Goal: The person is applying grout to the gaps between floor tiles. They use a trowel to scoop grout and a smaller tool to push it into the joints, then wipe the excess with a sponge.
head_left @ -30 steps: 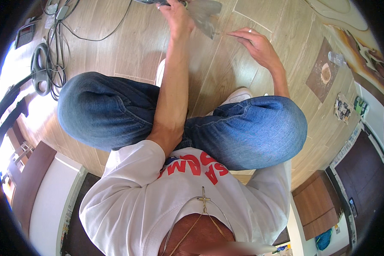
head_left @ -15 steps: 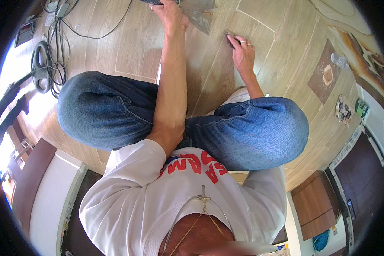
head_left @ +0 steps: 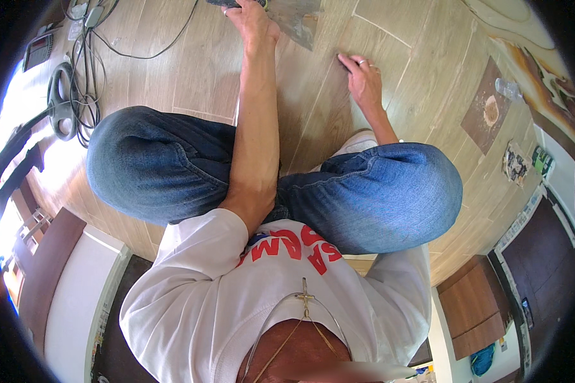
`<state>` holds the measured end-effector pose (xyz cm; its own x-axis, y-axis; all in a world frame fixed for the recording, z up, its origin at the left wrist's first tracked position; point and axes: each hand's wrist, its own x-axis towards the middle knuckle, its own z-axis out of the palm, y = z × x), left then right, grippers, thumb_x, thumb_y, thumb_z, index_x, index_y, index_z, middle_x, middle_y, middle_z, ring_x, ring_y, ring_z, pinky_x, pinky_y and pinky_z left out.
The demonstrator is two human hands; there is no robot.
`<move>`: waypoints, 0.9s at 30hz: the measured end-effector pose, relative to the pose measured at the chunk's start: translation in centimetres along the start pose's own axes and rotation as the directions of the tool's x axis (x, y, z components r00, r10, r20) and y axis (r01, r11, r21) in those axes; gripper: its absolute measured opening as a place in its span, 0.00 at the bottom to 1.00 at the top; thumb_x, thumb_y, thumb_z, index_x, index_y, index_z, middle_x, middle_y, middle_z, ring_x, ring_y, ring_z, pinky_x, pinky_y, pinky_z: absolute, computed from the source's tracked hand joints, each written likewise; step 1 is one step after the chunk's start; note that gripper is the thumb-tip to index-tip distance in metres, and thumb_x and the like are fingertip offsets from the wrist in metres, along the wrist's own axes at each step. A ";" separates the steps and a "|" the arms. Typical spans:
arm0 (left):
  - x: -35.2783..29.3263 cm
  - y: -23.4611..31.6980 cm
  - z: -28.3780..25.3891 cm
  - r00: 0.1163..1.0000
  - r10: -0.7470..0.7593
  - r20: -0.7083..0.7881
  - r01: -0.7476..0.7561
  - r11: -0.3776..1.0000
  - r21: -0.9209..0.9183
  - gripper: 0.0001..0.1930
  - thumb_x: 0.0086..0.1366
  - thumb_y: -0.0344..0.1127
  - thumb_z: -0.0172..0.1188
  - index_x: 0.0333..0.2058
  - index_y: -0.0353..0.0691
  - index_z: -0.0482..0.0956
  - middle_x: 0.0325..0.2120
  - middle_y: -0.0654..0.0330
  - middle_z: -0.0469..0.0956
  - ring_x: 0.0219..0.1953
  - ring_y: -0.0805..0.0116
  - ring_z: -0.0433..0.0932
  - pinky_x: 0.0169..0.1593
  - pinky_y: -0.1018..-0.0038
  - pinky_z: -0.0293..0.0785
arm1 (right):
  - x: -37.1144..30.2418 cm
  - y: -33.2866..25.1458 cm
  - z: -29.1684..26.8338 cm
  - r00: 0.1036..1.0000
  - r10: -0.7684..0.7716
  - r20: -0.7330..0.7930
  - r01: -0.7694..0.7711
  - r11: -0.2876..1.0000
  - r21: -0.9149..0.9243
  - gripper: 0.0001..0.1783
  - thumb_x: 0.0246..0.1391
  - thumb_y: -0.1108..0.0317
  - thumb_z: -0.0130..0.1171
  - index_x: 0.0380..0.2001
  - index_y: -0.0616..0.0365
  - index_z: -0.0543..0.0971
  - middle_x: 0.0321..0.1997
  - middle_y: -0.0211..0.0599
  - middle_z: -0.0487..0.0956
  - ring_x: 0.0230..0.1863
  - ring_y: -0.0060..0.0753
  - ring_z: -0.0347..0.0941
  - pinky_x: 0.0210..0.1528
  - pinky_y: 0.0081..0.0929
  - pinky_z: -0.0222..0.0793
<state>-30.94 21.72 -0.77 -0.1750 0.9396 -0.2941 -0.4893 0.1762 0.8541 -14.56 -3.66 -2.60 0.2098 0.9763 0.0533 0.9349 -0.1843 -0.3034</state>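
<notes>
Right hand (head_left: 364,80) drawn nearer, trowel (head_left: 294,16) pointing right

Bright daylight glares in blown-out from the left edge, the fisheye rim bends the wooden floor (head_left: 172,70) planks, focus sharp.

Left hand (head_left: 252,22) grips trowel (head_left: 297,16); right hand (head_left: 363,76) presses floor (head_left: 172,70).

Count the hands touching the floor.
1: the right hand rests flat on the plank floor. The left hand grips a tool at the top edge; more may be hidden.
</notes>
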 end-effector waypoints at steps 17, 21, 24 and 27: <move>0.4 -4.3 -0.3 0.808 -0.588 -0.034 0.462 0.669 -0.582 0.15 0.80 0.45 0.46 0.39 0.40 0.68 0.29 0.57 0.72 0.28 0.63 0.72 0.43 0.58 0.87 | 4.6 -3.0 -5.6 0.860 -0.154 -0.486 0.283 0.937 0.204 0.38 0.44 0.84 0.56 0.60 0.40 0.81 0.55 0.35 0.81 0.57 0.42 0.75 0.62 0.41 0.67; 2.2 -1.6 -1.1 0.838 -0.544 -0.035 0.418 0.683 -0.599 0.15 0.80 0.44 0.47 0.37 0.39 0.68 0.27 0.58 0.72 0.29 0.63 0.75 0.44 0.58 0.87 | 4.1 1.8 -3.6 0.978 0.024 -0.208 -0.008 0.997 0.082 0.29 0.56 0.78 0.58 0.60 0.39 0.81 0.53 0.35 0.80 0.53 0.45 0.76 0.56 0.41 0.72; 4.2 -1.1 -1.6 0.899 -0.437 0.035 0.368 0.709 -0.602 0.15 0.80 0.43 0.47 0.37 0.37 0.69 0.27 0.58 0.72 0.31 0.62 0.77 0.45 0.60 0.87 | 6.3 5.1 -0.8 0.985 0.083 -0.149 -0.081 0.997 0.018 0.24 0.62 0.74 0.56 0.60 0.40 0.81 0.54 0.37 0.80 0.53 0.47 0.76 0.55 0.43 0.73; 2.3 -0.6 -0.5 0.899 -0.438 -0.031 0.351 0.760 -0.548 0.15 0.81 0.43 0.46 0.38 0.37 0.69 0.28 0.58 0.72 0.31 0.62 0.77 0.46 0.61 0.88 | 7.9 6.0 -0.5 0.992 0.065 -0.109 -0.066 0.998 -0.011 0.22 0.65 0.71 0.55 0.60 0.40 0.81 0.54 0.38 0.80 0.53 0.48 0.76 0.55 0.44 0.73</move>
<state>-31.51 23.65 -2.18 0.0305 0.7581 -0.6514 -0.9009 0.3031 0.3106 -7.18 2.86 -3.55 0.2998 0.9441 0.1370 0.9221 -0.2500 -0.2954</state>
